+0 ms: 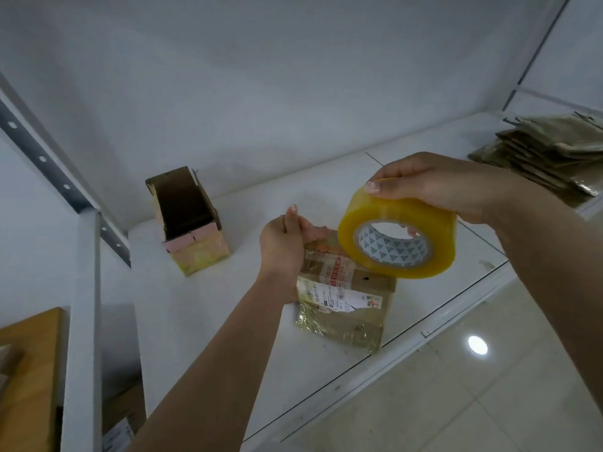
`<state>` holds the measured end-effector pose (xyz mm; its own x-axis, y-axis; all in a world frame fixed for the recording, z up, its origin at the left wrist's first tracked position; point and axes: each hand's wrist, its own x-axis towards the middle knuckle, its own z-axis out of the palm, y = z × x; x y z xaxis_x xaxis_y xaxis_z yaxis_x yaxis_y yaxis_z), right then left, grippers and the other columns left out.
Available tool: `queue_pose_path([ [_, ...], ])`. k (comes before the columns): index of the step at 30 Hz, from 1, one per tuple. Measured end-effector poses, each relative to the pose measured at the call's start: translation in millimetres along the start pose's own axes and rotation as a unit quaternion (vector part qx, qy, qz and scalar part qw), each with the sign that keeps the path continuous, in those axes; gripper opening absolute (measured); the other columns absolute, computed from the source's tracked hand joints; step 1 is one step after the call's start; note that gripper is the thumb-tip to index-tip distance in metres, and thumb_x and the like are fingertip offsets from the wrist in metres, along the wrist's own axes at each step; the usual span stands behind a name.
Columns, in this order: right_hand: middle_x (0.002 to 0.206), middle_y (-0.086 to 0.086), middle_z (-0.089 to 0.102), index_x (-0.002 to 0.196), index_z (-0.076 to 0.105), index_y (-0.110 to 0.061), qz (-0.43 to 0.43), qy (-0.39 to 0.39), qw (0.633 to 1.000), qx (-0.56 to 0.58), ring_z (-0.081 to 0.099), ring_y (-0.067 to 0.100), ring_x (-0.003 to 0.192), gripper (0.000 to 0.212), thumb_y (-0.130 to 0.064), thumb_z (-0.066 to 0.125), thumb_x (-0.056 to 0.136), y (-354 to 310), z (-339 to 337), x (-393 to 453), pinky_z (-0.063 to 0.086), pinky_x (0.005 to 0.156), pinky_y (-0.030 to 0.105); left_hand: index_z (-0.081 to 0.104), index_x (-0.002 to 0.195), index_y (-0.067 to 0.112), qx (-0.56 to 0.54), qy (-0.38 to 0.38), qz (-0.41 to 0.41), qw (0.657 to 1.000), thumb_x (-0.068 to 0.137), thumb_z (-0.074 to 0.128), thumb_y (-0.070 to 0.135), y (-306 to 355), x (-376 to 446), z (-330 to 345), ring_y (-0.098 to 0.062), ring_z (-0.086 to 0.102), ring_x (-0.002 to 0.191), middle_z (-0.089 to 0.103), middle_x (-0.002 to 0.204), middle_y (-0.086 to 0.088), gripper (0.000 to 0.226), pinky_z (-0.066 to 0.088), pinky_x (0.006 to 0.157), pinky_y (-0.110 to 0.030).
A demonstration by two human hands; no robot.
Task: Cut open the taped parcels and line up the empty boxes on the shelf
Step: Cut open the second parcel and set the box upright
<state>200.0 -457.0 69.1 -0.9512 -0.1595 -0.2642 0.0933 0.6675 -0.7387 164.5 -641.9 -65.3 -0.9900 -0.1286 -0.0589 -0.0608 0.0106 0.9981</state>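
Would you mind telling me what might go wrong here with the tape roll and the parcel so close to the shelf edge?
1. The parcel lies near the front edge of the shelf; a tug from the left hand might slide it off.
2. The right hand holds the tape roll from above only; it could slip and fall onto the parcel.
3. The open box stands close by, so a swinging left arm could knock it.

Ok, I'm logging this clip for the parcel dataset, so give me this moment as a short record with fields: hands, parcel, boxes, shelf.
left hand: grips the far edge of the taped brown cardboard parcel
right hand: holds the yellowish roll of clear packing tape above the parcel
parcel: flat on the white metal shelf, label up
open box: opened small cardboard box, standing left, looks empty
stack: flattened brown cardboard pieces, far right
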Motion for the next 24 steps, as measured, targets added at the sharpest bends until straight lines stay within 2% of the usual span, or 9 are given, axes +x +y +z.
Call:
queue_pose_path([
  [2, 0.088, 0.001, 0.076, 0.101, 0.073, -0.024, 0.000, 0.013, 1.000, -0.019, 0.074, 0.027, 0.080, 0.060, -0.065, 0.061, 0.059, -3.3, 4.3, 0.8, 0.060, 0.077, 0.043, 0.052, 0.065, 0.013, -0.005, -0.005, -0.014, 1.000, 0.107, 0.035, 0.031, 2.4, 3.3, -1.9, -0.008, 0.064, 0.053, 0.072, 0.061, -0.004, 0.049, 0.048, 0.053, -0.019],
  [5, 0.086, -0.001, 0.075, 0.100, 0.074, -0.025, 0.008, 0.032, 0.999, -0.025, 0.073, 0.022, 0.072, 0.046, -0.061, 0.065, 0.073, -3.8, 7.5, 2.4, 0.060, 0.076, 0.041, 0.055, 0.062, 0.014, 0.035, -0.023, 0.039, 0.998, 0.106, 0.037, 0.030, 3.1, 11.8, -9.9, -0.013, 0.069, 0.063, 0.072, 0.063, -0.009, 0.051, 0.054, 0.069, -0.024],
  [7, 0.090, -0.002, 0.075, 0.102, 0.074, -0.026, 0.011, 0.038, 0.998, -0.042, 0.072, 0.019, 0.076, 0.041, -0.059, 0.065, 0.079, -4.6, 8.9, 2.2, 0.059, 0.080, 0.041, 0.054, 0.060, 0.019, 0.193, -0.003, 0.127, 0.973, 0.106, 0.035, 0.030, 5.5, 14.8, -21.4, -0.001, 0.061, 0.053, 0.064, 0.052, 0.001, 0.051, 0.045, 0.065, -0.012],
  [9, 0.091, -0.003, 0.074, 0.101, 0.074, -0.026, 0.014, 0.043, 0.997, -0.061, 0.070, 0.017, 0.078, 0.042, -0.061, 0.064, 0.080, -7.8, 11.5, 1.5, 0.058, 0.082, 0.041, 0.051, 0.061, 0.024, 0.321, 0.017, 0.174, 0.931, 0.106, 0.035, 0.032, 9.7, 20.2, -34.8, -0.003, 0.059, 0.052, 0.059, 0.052, 0.007, 0.048, 0.046, 0.065, -0.018],
  [12, 0.090, -0.004, 0.073, 0.099, 0.075, -0.023, 0.009, 0.056, 0.993, -0.100, 0.068, 0.013, 0.075, 0.044, -0.062, 0.063, 0.081, -14.6, 18.2, 3.3, 0.057, 0.074, 0.033, 0.051, 0.063, 0.023, 0.384, 0.008, 0.162, 0.909, 0.105, 0.037, 0.035, 10.2, 31.1, -49.1, -0.019, 0.065, 0.062, 0.063, 0.059, -0.001, 0.046, 0.054, 0.075, -0.036],
  [14, 0.092, -0.007, 0.065, 0.103, 0.071, -0.023, 0.005, 0.075, 0.986, -0.147, 0.059, 0.007, 0.077, 0.048, -0.064, 0.063, 0.081, -19.8, 24.5, 6.6, 0.049, 0.064, 0.026, 0.052, 0.063, 0.022, 0.414, -0.001, 0.141, 0.899, 0.105, 0.035, 0.038, 5.8, 34.3, -53.7, -0.021, 0.065, 0.065, 0.065, 0.059, -0.003, 0.048, 0.054, 0.077, -0.040],
  [17, 0.090, -0.011, 0.056, 0.102, 0.068, -0.022, 0.002, 0.087, 0.977, -0.193, 0.050, 0.002, 0.075, 0.050, -0.065, 0.065, 0.079, -27.7, 33.6, 9.9, 0.040, 0.059, 0.022, 0.053, 0.062, 0.025, 0.452, -0.024, 0.123, 0.883, 0.105, 0.030, 0.042, -8.1, 32.1, -58.7, -0.018, 0.063, 0.066, 0.064, 0.056, 0.001, 0.052, 0.052, 0.078, -0.040],
  [20, 0.092, -0.006, 0.059, 0.099, 0.070, -0.019, -0.012, 0.088, 0.974, -0.210, 0.050, 0.003, 0.074, 0.052, -0.066, 0.066, 0.077, -31.3, 40.0, 10.4, 0.042, 0.060, 0.021, 0.054, 0.063, 0.025, 0.484, -0.038, 0.117, 0.866, 0.106, 0.029, 0.041, -22.5, 26.1, -58.3, -0.012, 0.061, 0.064, 0.065, 0.057, 0.002, 0.052, 0.048, 0.076, -0.032],
  [24, 0.089, -0.007, 0.065, 0.095, 0.073, -0.019, -0.025, 0.093, 0.977, -0.189, 0.057, 0.005, 0.078, 0.048, -0.064, 0.068, 0.077, -28.8, 42.3, 8.3, 0.050, 0.071, 0.029, 0.056, 0.067, 0.022, 0.456, -0.048, 0.085, 0.885, 0.105, 0.025, 0.044, -39.7, 16.5, -46.1, -0.016, 0.061, 0.066, 0.065, 0.060, 0.000, 0.054, 0.045, 0.068, -0.031],
])
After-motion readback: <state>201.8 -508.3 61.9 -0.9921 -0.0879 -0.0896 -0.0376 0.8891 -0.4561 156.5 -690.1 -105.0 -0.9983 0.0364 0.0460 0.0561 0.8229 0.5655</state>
